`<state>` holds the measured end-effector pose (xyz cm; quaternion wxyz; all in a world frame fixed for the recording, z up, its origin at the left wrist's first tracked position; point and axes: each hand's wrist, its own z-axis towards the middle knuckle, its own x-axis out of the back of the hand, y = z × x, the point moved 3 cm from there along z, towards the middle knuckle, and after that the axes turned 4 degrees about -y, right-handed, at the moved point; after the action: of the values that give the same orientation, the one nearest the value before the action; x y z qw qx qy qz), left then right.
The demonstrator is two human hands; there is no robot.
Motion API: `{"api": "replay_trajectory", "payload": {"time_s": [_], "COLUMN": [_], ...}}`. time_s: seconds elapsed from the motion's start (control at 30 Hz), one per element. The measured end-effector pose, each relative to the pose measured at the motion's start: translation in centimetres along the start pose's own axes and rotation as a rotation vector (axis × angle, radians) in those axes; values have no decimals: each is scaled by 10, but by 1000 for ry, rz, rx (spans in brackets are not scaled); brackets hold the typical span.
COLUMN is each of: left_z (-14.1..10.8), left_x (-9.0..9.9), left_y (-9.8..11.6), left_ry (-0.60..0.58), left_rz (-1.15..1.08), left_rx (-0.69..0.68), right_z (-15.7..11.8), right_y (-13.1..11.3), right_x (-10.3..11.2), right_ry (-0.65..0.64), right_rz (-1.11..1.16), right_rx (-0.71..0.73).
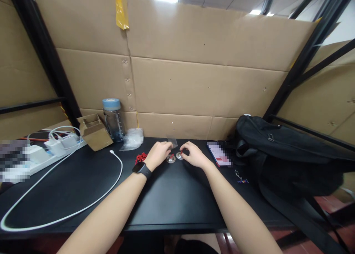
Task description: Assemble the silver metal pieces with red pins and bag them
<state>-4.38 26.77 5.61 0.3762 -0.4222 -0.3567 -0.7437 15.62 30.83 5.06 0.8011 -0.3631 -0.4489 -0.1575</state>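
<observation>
Two small round metal discs with red cord at their centres lie side by side on the black table. My left hand (160,153) pinches a small clear plastic bag (173,142) just behind the left disc (171,159). At the right disc (179,156), my right hand (193,154) has its thumb and forefinger closed on the red cord. A bundle of red cord (141,158) lies to the left of my left hand, partly hidden by it. Behind that bundle rests a stack of clear plastic bags (133,138).
A bottle with a blue lid (113,119) and an open cardboard box (95,134) stand at the back left, near a power strip (41,164) and a white cable (120,172). On the right are a phone (219,154), a keychain (242,180) and a black backpack (288,154).
</observation>
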Motion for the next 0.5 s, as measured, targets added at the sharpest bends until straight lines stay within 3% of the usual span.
{"api": "replay_trajectory", "payload": {"time_s": [0.1, 0.3, 0.5], "left_z": [-1, -6, -6], "left_x": [-9, 0, 1], "left_y": [3, 12, 19], "left_ry": [-26, -121, -154], "left_rz": [-103, -40, 98], "left_rx": [-87, -151, -89], "right_z": [0, 0, -1], "right_y": [4, 6, 3], "right_x": [-3, -5, -6], "right_ry": [-35, -70, -85], "right_rz": [-69, -103, -185], "right_rx": [14, 24, -27]}}
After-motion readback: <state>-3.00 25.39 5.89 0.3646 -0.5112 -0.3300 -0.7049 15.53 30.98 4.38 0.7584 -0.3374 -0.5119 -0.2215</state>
